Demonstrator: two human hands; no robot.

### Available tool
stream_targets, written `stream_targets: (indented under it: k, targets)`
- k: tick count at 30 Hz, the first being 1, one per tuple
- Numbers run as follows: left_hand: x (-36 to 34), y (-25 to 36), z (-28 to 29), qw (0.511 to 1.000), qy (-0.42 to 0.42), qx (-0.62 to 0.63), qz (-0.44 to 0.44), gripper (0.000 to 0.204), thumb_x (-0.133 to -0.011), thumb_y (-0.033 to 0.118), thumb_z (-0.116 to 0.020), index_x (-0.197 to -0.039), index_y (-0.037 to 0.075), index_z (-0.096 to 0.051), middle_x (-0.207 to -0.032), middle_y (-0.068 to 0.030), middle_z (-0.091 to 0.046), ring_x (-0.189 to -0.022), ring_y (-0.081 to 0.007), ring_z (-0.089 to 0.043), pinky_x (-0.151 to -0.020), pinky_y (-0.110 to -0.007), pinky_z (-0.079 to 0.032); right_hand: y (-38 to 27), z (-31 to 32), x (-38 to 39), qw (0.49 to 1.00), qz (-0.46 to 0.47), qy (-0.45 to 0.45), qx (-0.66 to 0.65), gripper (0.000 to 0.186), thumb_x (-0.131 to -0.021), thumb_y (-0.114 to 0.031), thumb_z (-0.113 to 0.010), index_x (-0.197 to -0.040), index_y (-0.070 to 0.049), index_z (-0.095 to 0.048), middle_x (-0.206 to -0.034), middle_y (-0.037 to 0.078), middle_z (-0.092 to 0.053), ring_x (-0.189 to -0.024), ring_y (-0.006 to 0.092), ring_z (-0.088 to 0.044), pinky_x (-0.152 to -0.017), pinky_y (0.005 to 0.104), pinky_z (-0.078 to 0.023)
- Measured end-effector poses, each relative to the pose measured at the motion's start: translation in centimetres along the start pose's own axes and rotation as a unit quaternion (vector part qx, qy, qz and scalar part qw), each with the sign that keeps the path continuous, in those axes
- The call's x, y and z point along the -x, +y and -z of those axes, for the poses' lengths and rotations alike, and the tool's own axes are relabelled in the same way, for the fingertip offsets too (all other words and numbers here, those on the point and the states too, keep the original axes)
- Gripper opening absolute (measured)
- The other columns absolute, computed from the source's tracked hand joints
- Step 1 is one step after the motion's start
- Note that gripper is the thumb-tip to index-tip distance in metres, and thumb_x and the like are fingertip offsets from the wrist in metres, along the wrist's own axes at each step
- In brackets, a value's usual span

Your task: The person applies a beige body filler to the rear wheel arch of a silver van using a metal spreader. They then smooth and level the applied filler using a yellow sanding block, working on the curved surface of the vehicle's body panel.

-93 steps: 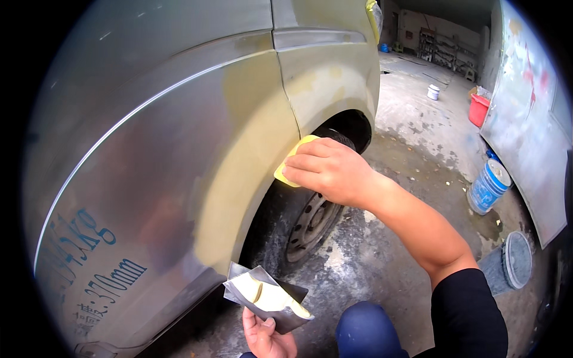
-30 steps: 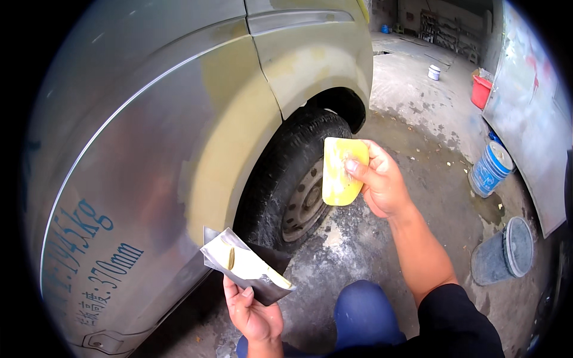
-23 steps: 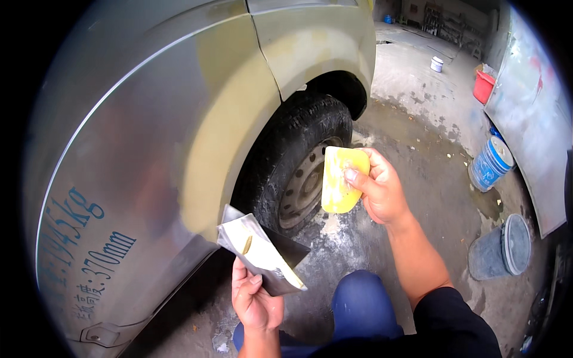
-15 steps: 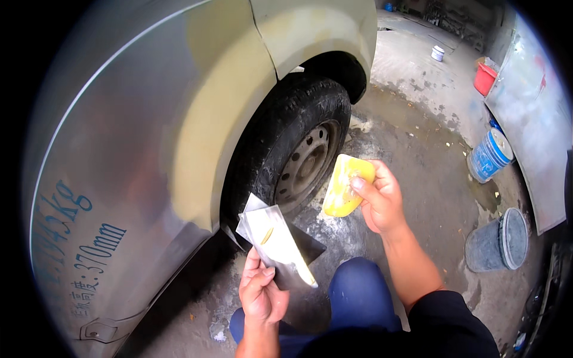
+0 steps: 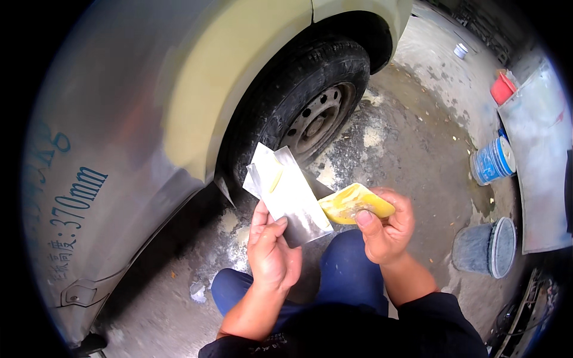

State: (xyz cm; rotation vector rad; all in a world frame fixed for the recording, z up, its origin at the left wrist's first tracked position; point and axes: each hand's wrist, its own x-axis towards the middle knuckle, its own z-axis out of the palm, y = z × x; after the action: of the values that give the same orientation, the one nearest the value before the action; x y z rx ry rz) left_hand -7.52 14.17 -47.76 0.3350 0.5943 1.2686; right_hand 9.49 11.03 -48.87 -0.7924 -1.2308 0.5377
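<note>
My left hand (image 5: 271, 250) pinches the lower edge of several thin metal sheets (image 5: 292, 200), stacked crosswise and tilted. A short yellow strip of paste (image 5: 276, 181) lies on the top sheet. My right hand (image 5: 391, 232) grips a yellow putty spreader (image 5: 352, 204), thumb on its near face, with pale smears across it. The spreader's left edge meets or overlaps the right edge of the sheets; exact contact is hard to tell. Beyond both hands is a grey vehicle panel (image 5: 119, 119) with a broad pale-yellow filled band (image 5: 197, 101) around the wheel arch.
A black tyre (image 5: 280, 89) on a steel wheel stands just ahead. To the right are a blue-and-white bucket (image 5: 492, 161), a grey bucket (image 5: 484, 247), a red container (image 5: 503, 89) and a leaning pale panel (image 5: 540, 161). My knees (image 5: 352, 271) are below my hands.
My right hand has lowered and turned the spreader, bringing it against the sheets' right side. The sheets have risen slightly in view. Pale paste at their right corner no longer shows.
</note>
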Motion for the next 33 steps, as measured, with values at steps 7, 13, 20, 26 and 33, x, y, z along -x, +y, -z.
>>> stream_targets:
  k: [7,13,20,26,33]
  targets:
    - [-0.3,0.2,-0.1,0.999,-0.01,-0.02,-0.025,0.054,-0.087,-0.005,-0.04,-0.141,-0.002,-0.039,-0.138,-0.0154,-0.052,-0.128,-0.0256,-0.051,-0.111,-0.041,-0.037,-0.7,0.7,0.1,0.986,-0.028,-0.125,0.105,0.027,-0.091,-0.005,-0.066,-0.114,0.005,-0.058,-0.103,0.017,-0.064,-0.09,0.0193,-0.065,-0.077,0.0282,-0.053]
    - [-0.3,-0.1,0.1,0.999,-0.023,-0.007,-0.046,0.054,-0.086,-0.004,-0.043,-0.14,-0.003,-0.039,-0.137,-0.0163,-0.052,-0.128,-0.0257,-0.05,-0.112,-0.041,-0.036,-1.3,0.7,-0.3,0.987,-0.115,-0.095,0.061,0.027,-0.094,-0.008,-0.062,-0.117,0.006,-0.058,-0.104,0.017,-0.064,-0.09,0.0194,-0.065,-0.078,0.0287,-0.053]
    - [-0.2,-0.4,-0.5,0.998,-0.011,-0.001,-0.067,0.055,-0.085,-0.005,-0.045,-0.139,-0.001,-0.038,-0.136,-0.015,-0.053,-0.127,-0.024,-0.05,-0.111,-0.04,-0.035,-2.1,-1.0,0.5,0.974,-0.035,-0.118,0.189,0.024,-0.096,-0.009,-0.06,-0.116,0.005,-0.06,-0.099,0.016,-0.066,-0.083,0.0219,-0.066,-0.075,0.0296,-0.053]
    - [-0.6,1.1,-0.1,0.999,-0.033,0.006,0.016,0.052,-0.083,-0.006,-0.045,-0.135,-0.003,-0.043,-0.132,-0.0155,-0.056,-0.123,-0.0243,-0.053,-0.109,-0.04,-0.038,-1.3,2.2,0.3,0.969,-0.131,-0.037,0.207,0.031,-0.098,-0.022,-0.059,-0.117,0.002,-0.059,-0.09,0.012,-0.068,-0.08,0.0157,-0.066,-0.073,0.0281,-0.053]
    - [0.4,-0.5,0.4,0.971,-0.073,-0.042,0.226,0.053,-0.079,-0.007,-0.044,-0.133,-0.007,-0.047,-0.126,-0.0167,-0.059,-0.116,-0.0238,-0.058,-0.104,-0.038,-0.044,-0.4,2.7,-6.8,0.981,-0.166,-0.023,0.099,0.034,-0.095,-0.03,-0.065,-0.112,-0.002,-0.055,-0.091,0.005,-0.066,-0.081,0.0098,-0.061,-0.073,0.0271,-0.05]
